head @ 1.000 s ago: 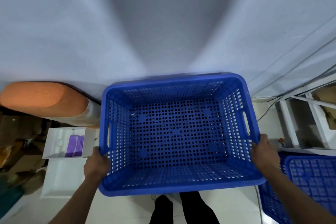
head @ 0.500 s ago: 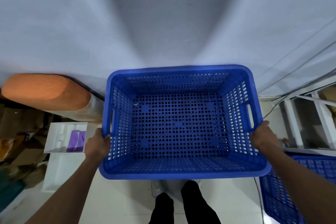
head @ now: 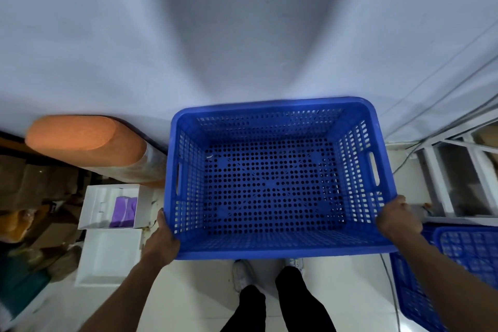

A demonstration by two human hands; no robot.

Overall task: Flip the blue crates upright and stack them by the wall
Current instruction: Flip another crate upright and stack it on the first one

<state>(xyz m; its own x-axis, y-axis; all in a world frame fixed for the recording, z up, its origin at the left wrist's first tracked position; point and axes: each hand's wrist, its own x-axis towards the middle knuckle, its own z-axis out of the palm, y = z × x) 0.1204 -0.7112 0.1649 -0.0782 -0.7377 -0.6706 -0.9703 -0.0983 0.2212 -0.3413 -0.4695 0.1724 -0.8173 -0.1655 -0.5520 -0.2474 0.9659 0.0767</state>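
Note:
A blue perforated crate (head: 275, 183) is upright, its open top facing me, with its far rim close to the pale wall (head: 242, 35). My left hand (head: 161, 240) grips its near left corner. My right hand (head: 398, 218) grips the near right rim. The crate is above the floor, over my feet. A second blue crate (head: 458, 264) lies at the lower right, upside down with its ribbed bottom showing, partly hidden by my right arm.
An orange roll (head: 80, 143) leans along the wall at left. Below it sit an open white box (head: 113, 205) with purple contents and a white tray (head: 107, 259). Cardboard clutter fills the far left. A white metal frame (head: 458, 178) and cables stand at right.
The crate has moved right and slightly nearer the wall while both hands kept their grip. The view shifted so more of the second crate shows.

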